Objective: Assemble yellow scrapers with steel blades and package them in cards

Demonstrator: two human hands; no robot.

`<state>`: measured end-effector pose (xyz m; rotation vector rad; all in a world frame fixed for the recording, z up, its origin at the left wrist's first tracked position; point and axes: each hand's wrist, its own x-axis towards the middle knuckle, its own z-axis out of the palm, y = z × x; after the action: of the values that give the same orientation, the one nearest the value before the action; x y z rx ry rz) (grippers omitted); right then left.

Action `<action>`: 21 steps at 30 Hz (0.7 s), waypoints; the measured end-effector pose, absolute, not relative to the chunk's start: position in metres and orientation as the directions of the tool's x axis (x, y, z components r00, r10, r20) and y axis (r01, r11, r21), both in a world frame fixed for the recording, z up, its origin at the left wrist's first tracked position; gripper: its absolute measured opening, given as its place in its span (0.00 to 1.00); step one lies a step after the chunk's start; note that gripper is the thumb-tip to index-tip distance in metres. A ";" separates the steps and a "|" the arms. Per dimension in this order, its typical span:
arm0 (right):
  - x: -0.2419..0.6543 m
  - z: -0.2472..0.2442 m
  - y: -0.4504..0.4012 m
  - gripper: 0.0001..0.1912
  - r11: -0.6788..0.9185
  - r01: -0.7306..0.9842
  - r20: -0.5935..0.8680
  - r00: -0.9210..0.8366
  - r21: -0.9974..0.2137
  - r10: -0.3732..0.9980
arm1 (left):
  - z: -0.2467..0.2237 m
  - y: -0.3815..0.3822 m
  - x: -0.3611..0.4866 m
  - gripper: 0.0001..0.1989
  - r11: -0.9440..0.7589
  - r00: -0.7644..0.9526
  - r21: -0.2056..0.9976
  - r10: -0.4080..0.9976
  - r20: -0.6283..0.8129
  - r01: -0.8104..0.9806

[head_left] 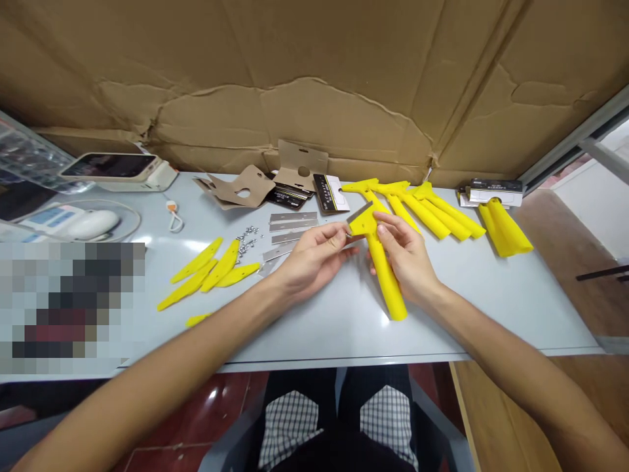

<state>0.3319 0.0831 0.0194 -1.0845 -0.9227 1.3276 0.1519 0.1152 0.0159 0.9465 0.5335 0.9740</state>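
My right hand (405, 255) is wrapped around a yellow plastic scraper (386, 278), tilted with its wide head up and its round handle toward me. A grey metal blade (360, 213) lies along the edge of the head. Beside the head's left corner, my left hand (319, 255) pinches thumb and fingers together; a small metallic bit shows at the fingertips, too small to name. Loose metal blades (293, 221) lie just beyond the left hand. Left of them are a pile of small screws (249, 237) and several yellow plastic cover plates (226, 265).
More yellow scraper handles (432, 213) lie behind my right hand. Farther right is a yellow scraper piece (504, 229) with a card package. Folded cardboard cards (246, 187) lie at the back. A phone (115, 167) and a white mouse (91, 225) are left. A cardboard wall (295, 65) rises behind.
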 end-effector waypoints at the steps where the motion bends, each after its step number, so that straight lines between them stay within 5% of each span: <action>1: 0.333 0.020 0.084 0.23 -0.064 -0.281 -0.087 0.070 -0.958 0.994 | 0.015 0.116 0.152 0.12 0.276 0.511 0.845 0.859 -0.004 -0.458; 6: 0.337 0.025 0.088 0.32 -0.180 -0.391 -0.215 0.046 -0.903 0.976 | 0.014 0.118 0.149 0.12 0.377 0.567 0.794 0.822 -0.050 -0.476; 11: 0.338 0.024 0.091 0.23 -0.263 -0.476 -0.240 -0.110 -0.839 0.964 | 0.014 0.121 0.147 0.17 0.405 0.586 0.776 0.809 -0.058 -0.483; 21: 0.336 0.024 0.090 0.21 -0.228 -0.525 -0.211 -0.094 -0.820 0.973 | 0.011 0.123 0.147 0.10 0.416 0.580 0.758 0.813 -0.062 -0.503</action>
<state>0.3359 0.0904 0.0236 -0.9185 -0.6837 1.6118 0.1469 0.1232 0.0110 0.7649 0.4617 0.8629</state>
